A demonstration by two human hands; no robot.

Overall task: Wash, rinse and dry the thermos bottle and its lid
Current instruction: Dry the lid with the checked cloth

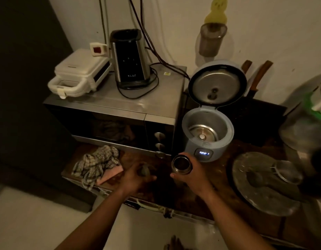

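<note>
The right hand [187, 170] is curled around the round steel thermos bottle [181, 164] and holds it upright above the dark wooden counter [201, 193], just in front of the pale blue rice cooker [207, 136]. The mouth of the bottle is open; its inside looks dark, and I cannot tell if something is in it. The left hand [138, 177] grips the small grey lid [144, 170] of the thermos; the lid is blurred, and it stands out between the fingers over the counter, a little left of the bottle and apart from it.

The rice cooker has its round lid raised, and the metal heating plate at its bottom is visible, with no inner pot in it. A small display glows blue on its front.

Left of the hands, a checked cloth [97, 164] lies crumpled on the counter, partly over a pink flat thing. Behind it stands a silver and black microwave oven [120, 112], and on top of it are a white sandwich maker [78, 74] and a black and steel electric kettle [130, 58]. On the right, a round grey metal plate [260, 188] lies on the counter with a glass lid on it.
</note>
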